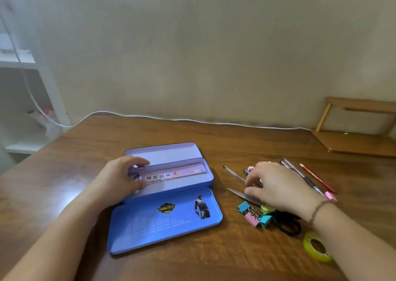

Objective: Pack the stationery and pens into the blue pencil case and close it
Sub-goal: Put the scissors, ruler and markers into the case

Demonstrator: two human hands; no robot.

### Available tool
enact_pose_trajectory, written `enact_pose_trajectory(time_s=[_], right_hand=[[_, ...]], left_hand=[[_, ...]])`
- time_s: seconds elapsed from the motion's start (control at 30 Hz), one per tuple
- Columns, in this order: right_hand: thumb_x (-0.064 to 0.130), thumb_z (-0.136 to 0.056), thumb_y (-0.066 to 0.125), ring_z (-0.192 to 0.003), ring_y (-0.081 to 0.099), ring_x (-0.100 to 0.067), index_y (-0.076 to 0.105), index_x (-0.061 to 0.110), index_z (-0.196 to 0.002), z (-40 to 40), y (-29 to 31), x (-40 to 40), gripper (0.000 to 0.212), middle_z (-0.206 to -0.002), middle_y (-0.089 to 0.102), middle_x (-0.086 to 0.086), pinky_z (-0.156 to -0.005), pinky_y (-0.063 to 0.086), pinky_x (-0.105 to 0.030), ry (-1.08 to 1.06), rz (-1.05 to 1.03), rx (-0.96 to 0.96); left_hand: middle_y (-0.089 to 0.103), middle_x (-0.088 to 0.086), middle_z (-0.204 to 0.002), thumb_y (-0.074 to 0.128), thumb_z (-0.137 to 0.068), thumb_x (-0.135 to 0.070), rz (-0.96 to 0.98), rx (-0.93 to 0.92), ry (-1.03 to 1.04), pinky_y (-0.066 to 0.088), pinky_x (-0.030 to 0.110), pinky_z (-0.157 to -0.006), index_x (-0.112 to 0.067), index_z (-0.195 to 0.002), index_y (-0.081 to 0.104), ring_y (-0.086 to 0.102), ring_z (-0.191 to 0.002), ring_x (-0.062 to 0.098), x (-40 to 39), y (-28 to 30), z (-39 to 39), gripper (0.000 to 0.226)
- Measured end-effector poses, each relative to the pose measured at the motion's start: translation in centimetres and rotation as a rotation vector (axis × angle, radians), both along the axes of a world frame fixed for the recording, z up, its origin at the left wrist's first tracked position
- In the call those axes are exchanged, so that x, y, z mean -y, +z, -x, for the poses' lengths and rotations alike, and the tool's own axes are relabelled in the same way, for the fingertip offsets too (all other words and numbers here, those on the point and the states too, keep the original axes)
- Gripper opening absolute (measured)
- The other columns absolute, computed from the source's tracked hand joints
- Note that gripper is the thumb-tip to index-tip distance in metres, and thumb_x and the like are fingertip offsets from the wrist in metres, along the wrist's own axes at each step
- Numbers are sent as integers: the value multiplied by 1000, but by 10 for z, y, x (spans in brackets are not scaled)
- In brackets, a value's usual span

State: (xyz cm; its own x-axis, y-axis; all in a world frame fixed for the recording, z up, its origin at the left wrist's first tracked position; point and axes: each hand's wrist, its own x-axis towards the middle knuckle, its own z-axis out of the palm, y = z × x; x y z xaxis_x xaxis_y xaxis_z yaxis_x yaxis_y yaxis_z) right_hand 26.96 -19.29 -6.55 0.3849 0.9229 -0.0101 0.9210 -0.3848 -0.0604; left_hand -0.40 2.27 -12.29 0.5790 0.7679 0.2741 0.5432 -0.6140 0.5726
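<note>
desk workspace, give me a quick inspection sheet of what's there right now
surface: brown wooden desk
job's things: blue pencil case open, pink ruler inside; pens, red pencil, scissors, binder clips and yellow-green tape roll outside
clutter: black loop by the clips
hands: left hand grips the case's tray end; right hand reaches onto the pens, grasp unclear
cables: white cable along the desk's far edge
surroundings: plain wall, white shelf, wooden rack

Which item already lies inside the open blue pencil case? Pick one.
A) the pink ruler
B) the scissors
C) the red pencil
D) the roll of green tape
A: the pink ruler lies in the pencil case tray, while the other three are on the table.
</note>
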Motion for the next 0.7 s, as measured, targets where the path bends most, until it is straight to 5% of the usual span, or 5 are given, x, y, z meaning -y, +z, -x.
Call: enact_pose_trajectory(time_s=[0.27,0.37,0.57,0.7], right_hand=[[44,-85,65,-79,61,-9,68,29,-80,10,-7,-15,16,-81,65,10,-69,56,-30,-49,141,51],[39,-85,66,-76,62,-6,68,27,-76,5,-1,-11,15,-80,66,10,-67,54,-26,-60,185,-89],[28,-85,70,-72,62,-6,71,20,-74,-12,20,-3,14,-76,70,6,-57,45,-20,-125,103,-339],[27,-84,69,-75,64,-11,65,26,-78,-17,41,1,8,-78,68,6,-58,44,-23,-135,-85,-240]], left_hand=[[65,-9,-104,80,-79,-19,-104,12,-26,46,29,-86,-19,-113,70,60,-97,14,2,1,1,36],[65,-8,-104,79,-79,-19,-103,13,-26,42,26,-83,-18,-113,70,59,-95,13,2,1,1,35],[63,-8,-104,78,-80,-21,-87,-7,-24,43,27,-82,-18,-114,69,60,-98,15,3,4,1,36],[63,-8,-110,75,-83,-25,-107,-6,6,48,33,-87,-21,-116,68,60,-107,19,6,4,2,34]])
